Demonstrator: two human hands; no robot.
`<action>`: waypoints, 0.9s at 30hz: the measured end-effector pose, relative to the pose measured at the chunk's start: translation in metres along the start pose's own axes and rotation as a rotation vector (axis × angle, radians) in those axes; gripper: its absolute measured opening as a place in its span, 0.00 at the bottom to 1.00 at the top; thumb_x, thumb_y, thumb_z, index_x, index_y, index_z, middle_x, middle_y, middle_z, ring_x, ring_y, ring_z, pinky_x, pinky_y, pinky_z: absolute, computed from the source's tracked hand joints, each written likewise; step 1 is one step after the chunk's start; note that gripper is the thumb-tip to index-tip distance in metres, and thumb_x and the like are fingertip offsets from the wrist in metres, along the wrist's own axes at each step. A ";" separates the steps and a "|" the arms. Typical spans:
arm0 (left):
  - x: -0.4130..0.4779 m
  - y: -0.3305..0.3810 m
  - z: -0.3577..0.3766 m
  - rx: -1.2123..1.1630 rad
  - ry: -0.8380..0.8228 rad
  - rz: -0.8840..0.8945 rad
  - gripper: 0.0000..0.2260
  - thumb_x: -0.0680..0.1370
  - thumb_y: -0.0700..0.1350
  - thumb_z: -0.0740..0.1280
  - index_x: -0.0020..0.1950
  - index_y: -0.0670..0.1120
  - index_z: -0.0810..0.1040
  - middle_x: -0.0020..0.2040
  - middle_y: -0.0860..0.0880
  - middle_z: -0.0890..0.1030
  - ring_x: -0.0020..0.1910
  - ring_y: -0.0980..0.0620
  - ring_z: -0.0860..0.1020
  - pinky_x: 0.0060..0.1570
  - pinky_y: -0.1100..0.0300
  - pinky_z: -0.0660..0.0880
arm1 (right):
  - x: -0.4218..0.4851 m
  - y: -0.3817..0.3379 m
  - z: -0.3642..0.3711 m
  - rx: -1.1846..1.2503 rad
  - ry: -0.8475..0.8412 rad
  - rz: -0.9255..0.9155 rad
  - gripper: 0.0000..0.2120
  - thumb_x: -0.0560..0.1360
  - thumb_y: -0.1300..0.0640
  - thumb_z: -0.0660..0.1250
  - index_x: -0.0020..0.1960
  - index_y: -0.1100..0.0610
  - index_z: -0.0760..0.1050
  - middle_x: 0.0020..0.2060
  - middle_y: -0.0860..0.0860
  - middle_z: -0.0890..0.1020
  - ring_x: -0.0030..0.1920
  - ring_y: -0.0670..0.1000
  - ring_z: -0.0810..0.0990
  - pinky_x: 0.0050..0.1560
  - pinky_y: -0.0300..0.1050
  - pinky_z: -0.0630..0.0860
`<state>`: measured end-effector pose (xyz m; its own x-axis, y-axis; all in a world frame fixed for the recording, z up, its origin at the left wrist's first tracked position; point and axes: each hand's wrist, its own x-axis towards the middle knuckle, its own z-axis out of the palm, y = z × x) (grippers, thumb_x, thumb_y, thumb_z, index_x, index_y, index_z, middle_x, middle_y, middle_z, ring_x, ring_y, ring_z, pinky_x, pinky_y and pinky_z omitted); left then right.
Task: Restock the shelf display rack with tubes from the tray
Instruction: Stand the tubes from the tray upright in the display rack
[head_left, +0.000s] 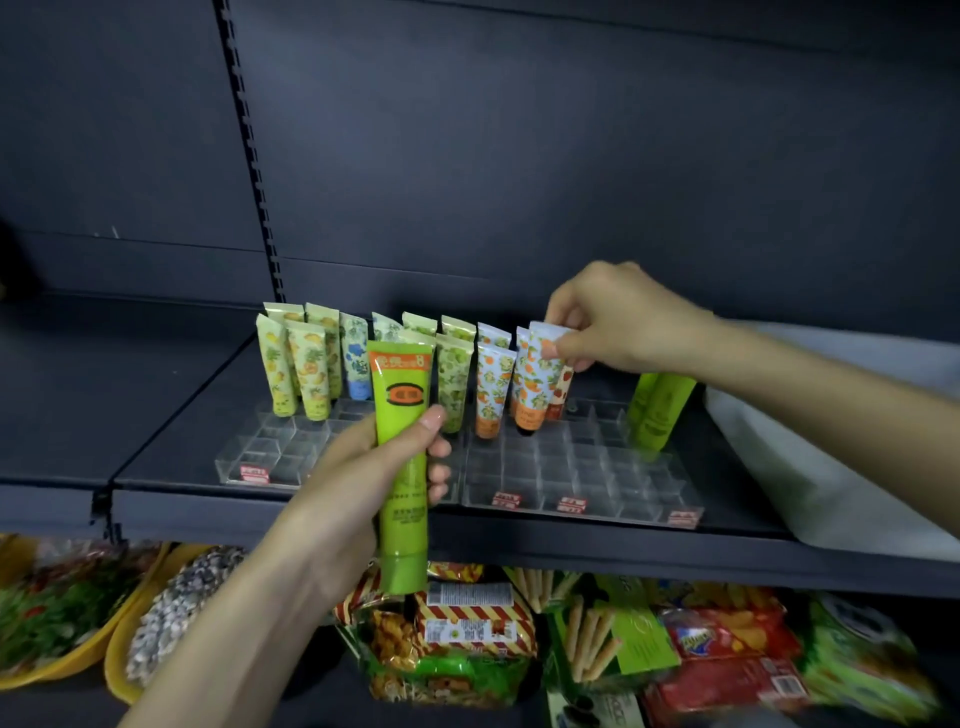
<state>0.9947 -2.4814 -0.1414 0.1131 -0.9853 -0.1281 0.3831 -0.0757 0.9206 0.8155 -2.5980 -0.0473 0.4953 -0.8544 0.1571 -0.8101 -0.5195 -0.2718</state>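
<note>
Orange-print tube (535, 384) stands nearly upright, cap down, in the clear acrylic rack (597, 467), with the right hand (618, 322) pinching its crimped top from 2 o'clock. Left hand (374, 467), at 8 o'clock, grips a big green tube (402, 441) upright, nearer the empty front cells.

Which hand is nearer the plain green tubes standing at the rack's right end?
Right: the right hand sits just up-left of the green tubes; the left hand is much farther left.

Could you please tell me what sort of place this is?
Probably a retail shop: dark metal shelving, a clear plastic compartment rack with small red labels holding patterned tubes, and colourful packaged snacks on the shelf below.
</note>
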 end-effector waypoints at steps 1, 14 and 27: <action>-0.001 0.000 0.000 -0.007 -0.010 0.006 0.19 0.72 0.45 0.68 0.59 0.35 0.76 0.33 0.49 0.77 0.29 0.54 0.75 0.29 0.63 0.75 | 0.002 0.001 0.004 -0.007 0.005 -0.004 0.05 0.71 0.58 0.74 0.38 0.57 0.79 0.32 0.52 0.84 0.32 0.43 0.82 0.46 0.45 0.80; -0.009 -0.005 -0.008 -0.029 -0.050 -0.011 0.18 0.73 0.44 0.68 0.59 0.35 0.75 0.31 0.50 0.75 0.26 0.55 0.73 0.26 0.64 0.73 | 0.021 0.006 0.022 0.017 -0.039 0.064 0.08 0.71 0.59 0.74 0.36 0.55 0.77 0.34 0.54 0.85 0.32 0.45 0.83 0.44 0.47 0.82; -0.010 -0.004 -0.004 -0.043 -0.086 0.010 0.10 0.75 0.42 0.66 0.53 0.39 0.75 0.31 0.49 0.76 0.26 0.55 0.74 0.26 0.64 0.73 | 0.031 0.020 0.020 0.131 -0.036 0.158 0.07 0.70 0.59 0.75 0.42 0.63 0.80 0.33 0.56 0.84 0.31 0.46 0.84 0.42 0.41 0.82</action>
<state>0.9955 -2.4707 -0.1452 0.0389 -0.9956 -0.0848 0.4212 -0.0606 0.9049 0.8210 -2.6349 -0.0664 0.3785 -0.9230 0.0693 -0.8319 -0.3721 -0.4116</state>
